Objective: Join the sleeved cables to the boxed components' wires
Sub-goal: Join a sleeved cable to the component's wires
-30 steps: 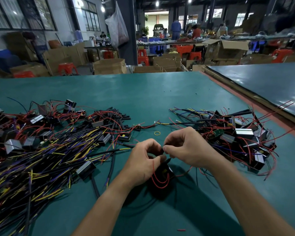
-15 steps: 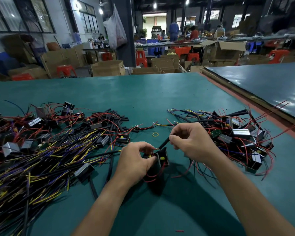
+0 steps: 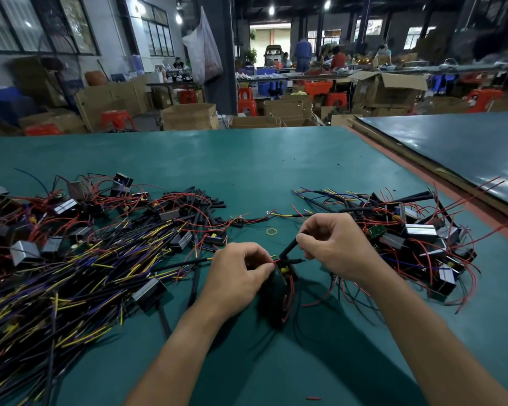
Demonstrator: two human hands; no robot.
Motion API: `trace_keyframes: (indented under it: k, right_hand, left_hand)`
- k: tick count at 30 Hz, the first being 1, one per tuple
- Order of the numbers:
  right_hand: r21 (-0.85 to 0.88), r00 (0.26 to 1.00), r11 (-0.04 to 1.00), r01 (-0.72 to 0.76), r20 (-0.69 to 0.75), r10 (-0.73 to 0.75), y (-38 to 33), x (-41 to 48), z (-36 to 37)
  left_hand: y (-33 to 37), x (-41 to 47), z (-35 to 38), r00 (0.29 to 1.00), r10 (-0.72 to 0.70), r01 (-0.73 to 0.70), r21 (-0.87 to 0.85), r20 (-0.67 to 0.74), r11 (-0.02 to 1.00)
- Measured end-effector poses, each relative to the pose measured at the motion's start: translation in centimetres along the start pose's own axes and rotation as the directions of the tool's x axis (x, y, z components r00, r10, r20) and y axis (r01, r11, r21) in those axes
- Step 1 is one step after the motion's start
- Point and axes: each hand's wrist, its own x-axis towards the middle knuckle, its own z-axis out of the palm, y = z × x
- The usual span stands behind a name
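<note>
With the left hand (image 3: 238, 278) pinching the red wire (image 3: 274, 261) of the boxed component (image 3: 285, 271) and the right hand (image 3: 332, 244) pinching the sleeved cable (image 3: 289, 249) at its 1 o'clock, low over the tabletop (image 3: 247, 159), a slackened pinch could let the ends slip apart unjoined.

Bare mat (image 3: 247, 165) between wire heaps (image 3: 71, 259)

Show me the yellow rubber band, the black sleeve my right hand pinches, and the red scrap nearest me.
yellow rubber band (image 3: 272, 233): head view, on its near arc.
black sleeve (image 3: 289, 247): head view, middle of its exposed length.
red scrap (image 3: 313, 398): head view, its middle.
</note>
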Motion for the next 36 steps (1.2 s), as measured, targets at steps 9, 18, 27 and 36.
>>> trace_keyframes:
  k: [9,18,27,36]
  right_hand:
    - [0.106,0.992,0.993,-0.058,0.121,0.045,-0.2,-0.2,-0.5]
    - [0.100,0.995,0.992,-0.071,0.078,0.063,0.3,0.1,-0.1]
    - [0.065,0.992,0.997,-0.048,0.120,0.040,0.3,-0.1,0.6]
    - [0.096,0.990,0.994,-0.055,0.132,0.043,0.1,-0.2,0.9]
  left_hand:
    - [-0.2,0.1,0.4,0.999,-0.044,0.042,-0.117,-0.017,0.992]
    - [-0.5,0.4,-0.6,0.996,-0.065,0.074,-0.131,0.067,0.989]
    - [-0.2,0.0,-0.4,0.996,-0.015,0.006,0.104,0.083,0.995]
    - [-0.6,0.3,-0.7,0.987,-0.066,0.067,-0.001,0.146,0.998]
